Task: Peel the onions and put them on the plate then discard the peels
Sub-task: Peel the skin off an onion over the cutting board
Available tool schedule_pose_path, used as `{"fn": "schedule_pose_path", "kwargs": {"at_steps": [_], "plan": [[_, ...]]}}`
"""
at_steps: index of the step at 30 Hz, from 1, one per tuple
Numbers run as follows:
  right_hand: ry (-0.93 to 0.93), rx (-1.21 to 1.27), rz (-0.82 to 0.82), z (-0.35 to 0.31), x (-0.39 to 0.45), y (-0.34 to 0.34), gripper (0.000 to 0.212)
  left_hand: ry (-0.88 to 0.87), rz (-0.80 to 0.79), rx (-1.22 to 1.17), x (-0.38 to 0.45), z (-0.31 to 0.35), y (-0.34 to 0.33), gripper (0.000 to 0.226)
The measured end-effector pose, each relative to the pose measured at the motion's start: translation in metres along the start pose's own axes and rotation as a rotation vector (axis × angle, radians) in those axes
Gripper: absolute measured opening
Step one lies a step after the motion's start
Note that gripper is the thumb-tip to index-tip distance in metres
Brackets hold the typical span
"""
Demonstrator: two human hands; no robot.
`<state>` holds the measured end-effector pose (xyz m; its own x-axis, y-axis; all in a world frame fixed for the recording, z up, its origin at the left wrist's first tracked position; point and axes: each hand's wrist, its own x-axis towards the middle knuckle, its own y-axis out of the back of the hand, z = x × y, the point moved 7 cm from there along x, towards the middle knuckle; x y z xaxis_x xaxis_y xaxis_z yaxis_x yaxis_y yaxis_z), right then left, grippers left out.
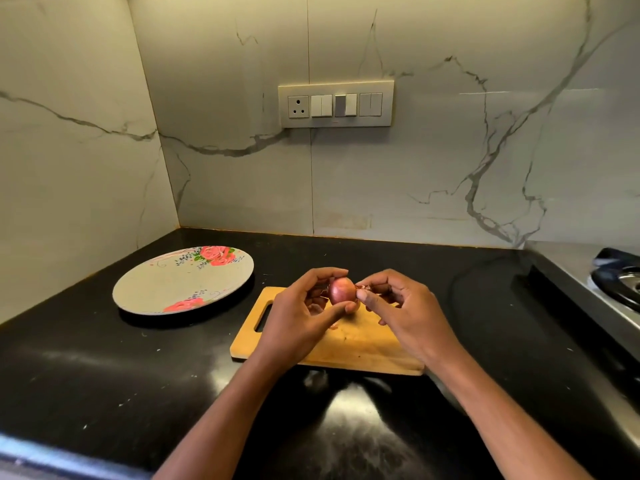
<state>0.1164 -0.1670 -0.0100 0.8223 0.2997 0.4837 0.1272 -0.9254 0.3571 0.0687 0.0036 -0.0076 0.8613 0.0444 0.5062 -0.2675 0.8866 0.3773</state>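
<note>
Far left of the hands lies the plate (180, 282). The left hand (298, 315) grips the onion (342, 290) above the cutting board (349, 348). Touching the onion's right side, the right hand (405, 310) pinches a peel (364, 288).
</note>
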Motion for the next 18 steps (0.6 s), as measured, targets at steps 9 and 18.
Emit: {"fn": "schedule_pose_path", "kwargs": {"at_steps": [9,18], "plan": [[0.004,-0.192,-0.035,0.003,-0.007,0.003,0.006,0.054,-0.063,0.061,0.000,0.000,-0.004,0.050],[-0.172,-0.075,-0.084,0.012,-0.005,0.004,0.007,0.083,-0.107,0.033,-0.001,-0.001,-0.006,0.048]]}}
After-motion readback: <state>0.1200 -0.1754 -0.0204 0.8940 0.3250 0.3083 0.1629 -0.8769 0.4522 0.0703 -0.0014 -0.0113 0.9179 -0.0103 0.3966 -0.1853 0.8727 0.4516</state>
